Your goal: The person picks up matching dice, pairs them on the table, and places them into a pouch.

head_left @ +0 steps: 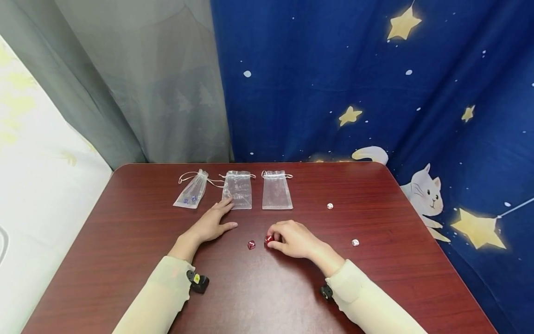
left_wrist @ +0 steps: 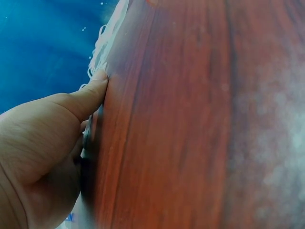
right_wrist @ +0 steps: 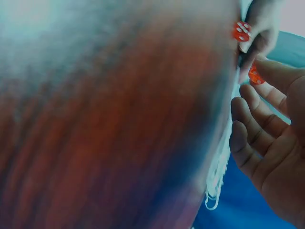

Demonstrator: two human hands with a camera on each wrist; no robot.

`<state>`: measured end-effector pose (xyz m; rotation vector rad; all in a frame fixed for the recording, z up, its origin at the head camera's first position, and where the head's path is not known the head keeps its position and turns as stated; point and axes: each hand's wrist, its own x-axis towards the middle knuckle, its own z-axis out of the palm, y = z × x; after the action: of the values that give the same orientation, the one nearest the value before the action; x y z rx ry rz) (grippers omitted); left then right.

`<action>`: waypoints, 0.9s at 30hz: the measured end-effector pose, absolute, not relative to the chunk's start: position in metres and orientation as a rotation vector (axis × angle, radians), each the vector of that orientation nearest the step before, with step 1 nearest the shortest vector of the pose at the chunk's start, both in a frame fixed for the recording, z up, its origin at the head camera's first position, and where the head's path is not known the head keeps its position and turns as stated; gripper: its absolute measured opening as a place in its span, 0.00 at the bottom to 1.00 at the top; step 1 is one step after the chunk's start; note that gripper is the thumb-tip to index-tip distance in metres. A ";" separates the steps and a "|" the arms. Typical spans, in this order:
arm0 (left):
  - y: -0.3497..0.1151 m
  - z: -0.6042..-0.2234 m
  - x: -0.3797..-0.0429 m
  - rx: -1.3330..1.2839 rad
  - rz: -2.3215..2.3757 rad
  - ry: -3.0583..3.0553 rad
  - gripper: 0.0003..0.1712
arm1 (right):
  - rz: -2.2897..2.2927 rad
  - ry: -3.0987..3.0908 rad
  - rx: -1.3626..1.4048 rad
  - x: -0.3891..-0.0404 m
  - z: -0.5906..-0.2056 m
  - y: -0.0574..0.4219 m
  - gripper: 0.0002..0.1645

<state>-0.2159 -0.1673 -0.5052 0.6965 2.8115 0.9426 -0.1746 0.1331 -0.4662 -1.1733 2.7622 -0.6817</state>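
Between thumb and forefinger, my right hand [head_left: 294,239] pinches a red die [head_left: 269,240] close over the table; the right wrist view shows this red die [right_wrist: 256,74] between the fingertips. A second red die [head_left: 251,245] lies just to the left of it on the tabletop. My left hand [head_left: 210,225] rests with fingers extended, its fingertips at the lower left corner of the middle sheer drawstring bag [head_left: 239,190], which lies flat. In the left wrist view the left thumb [left_wrist: 90,95] is stretched out and nothing is held.
Left of the middle bag lies a cinched sheer bag [head_left: 196,188] with blue dice [head_left: 193,198] inside. Another flat sheer bag [head_left: 277,192] lies to the right. Two white dice, one farther back [head_left: 330,206] and one nearer [head_left: 355,242], sit on the right of the dark red table [head_left: 400,278].
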 end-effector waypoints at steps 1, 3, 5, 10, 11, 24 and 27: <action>-0.167 -0.505 -0.216 0.697 0.942 2.813 0.40 | -0.653 2.760 -1.189 -0.174 -0.467 0.132 0.07; -0.167 -0.505 -0.216 0.698 0.940 2.816 0.40 | -0.582 2.759 -1.208 -0.174 -0.468 0.130 0.07; -0.167 -0.504 -0.216 0.698 0.939 2.816 0.40 | -0.518 2.759 -1.225 -0.174 -0.469 0.128 0.08; -0.167 -0.503 -0.216 0.704 0.931 2.819 0.40 | -0.456 2.764 -1.251 -0.172 -0.468 0.125 0.10; -0.167 -0.502 -0.216 0.704 0.931 2.820 0.40 | -0.452 2.765 -1.252 -0.172 -0.468 0.125 0.10; -0.167 -0.501 -0.216 0.697 0.906 2.810 0.40 | -0.507 2.767 -1.206 -0.170 -0.468 0.127 0.15; -0.167 -0.499 -0.216 0.693 0.898 2.813 0.41 | -0.554 2.780 -1.179 -0.169 -0.467 0.129 0.18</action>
<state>-0.2163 -0.1667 -0.4991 0.6931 2.8128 0.8985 -0.1691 0.1289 -0.4672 -1.1788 2.7799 -0.5537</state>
